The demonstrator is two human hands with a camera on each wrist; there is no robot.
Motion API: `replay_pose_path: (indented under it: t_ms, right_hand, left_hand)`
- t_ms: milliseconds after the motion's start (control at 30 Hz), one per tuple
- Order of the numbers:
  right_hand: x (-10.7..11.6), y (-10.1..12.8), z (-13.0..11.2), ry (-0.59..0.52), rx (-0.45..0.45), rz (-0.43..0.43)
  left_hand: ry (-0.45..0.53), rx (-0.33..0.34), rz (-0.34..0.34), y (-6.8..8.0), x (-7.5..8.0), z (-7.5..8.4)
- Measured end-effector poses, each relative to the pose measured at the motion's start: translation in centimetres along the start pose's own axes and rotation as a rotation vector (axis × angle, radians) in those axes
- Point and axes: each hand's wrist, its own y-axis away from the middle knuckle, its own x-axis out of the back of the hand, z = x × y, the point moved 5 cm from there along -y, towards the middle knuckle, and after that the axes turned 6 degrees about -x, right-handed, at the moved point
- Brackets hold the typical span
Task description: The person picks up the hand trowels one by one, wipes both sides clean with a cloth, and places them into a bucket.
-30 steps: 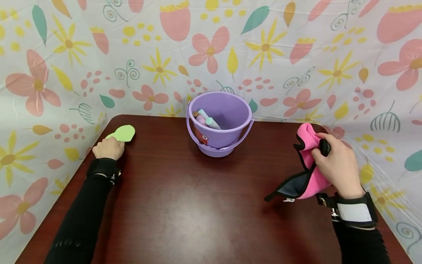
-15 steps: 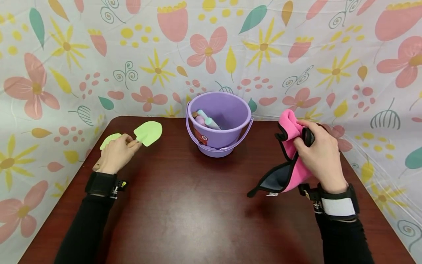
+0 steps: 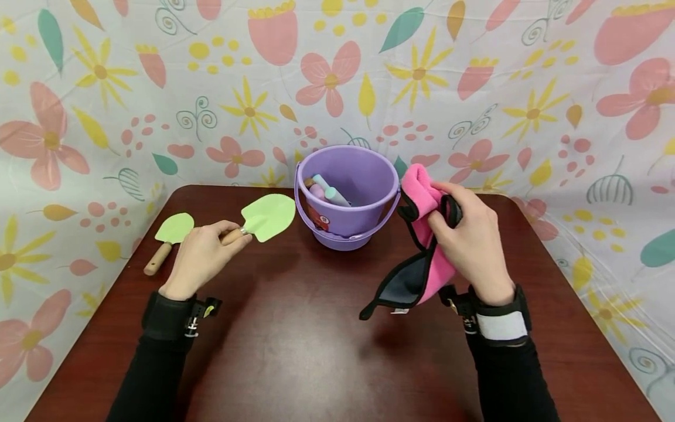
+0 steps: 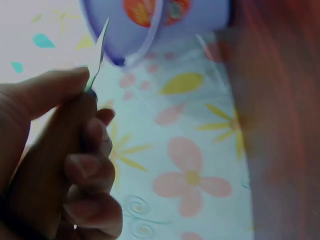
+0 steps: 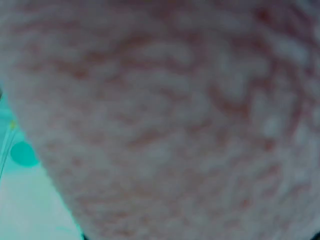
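My left hand (image 3: 203, 258) grips the wooden handle of a small trowel (image 3: 270, 217), its light green blade pointing right, close to the left side of the purple bucket (image 3: 343, 225). Curled fingers wrap the handle in the left wrist view, where the blade shows edge-on. My right hand (image 3: 474, 237) pinches a folded pink fabric piece (image 3: 419, 190) with black edging and a dark grey inside; a corner of it hangs down to the left, over the table. In the right wrist view a blurred, textured surface fills nearly everything and hides the hand.
A second green trowel (image 3: 158, 258) with a wooden handle lies at the table's left edge. Several small pale blue, lilac and brown things (image 3: 332, 193) sit inside the bucket. A flowered cloth (image 3: 227, 58) hangs behind and beside the dark wooden table (image 3: 295, 351).
My left hand has picked up one trowel and carried it right toward the bucket, leaving the other on the table. My right hand has moved left with the pink fabric piece.
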Motion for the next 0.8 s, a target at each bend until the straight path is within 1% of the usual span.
replay_pose_path:
  t_ms: [133,267,400,500,667,800]
  right_hand:
    - [-1.2,-0.2,-1.4,-0.037,0.046,-0.009]
    - [-2.2,-0.1,-2.5,-0.073,0.099,0.005]
    - [-3.3,0.1,-3.6,-0.063,0.123,0.043]
    - [-4.3,0.3,-4.2,-0.049,0.119,0.055]
    - [-5.9,0.5,-4.6,-0.052,0.095,0.041]
    - [-7.0,0.6,-4.3,0.004,0.06,0.044]
  left_hand:
    - [0.016,-0.07,-0.017,-0.5,0.0,2.1]
    - [0.036,-0.141,-0.026,-1.5,-0.3,4.3]
    - [0.075,-0.165,-0.04,-2.6,-1.3,5.7]
    - [0.107,-0.18,-0.043,-3.2,-2.2,6.6]
    - [0.178,-0.223,-0.031,-4.2,-3.8,8.6]
    - [0.228,-0.223,-0.031,-5.1,-5.2,10.1]
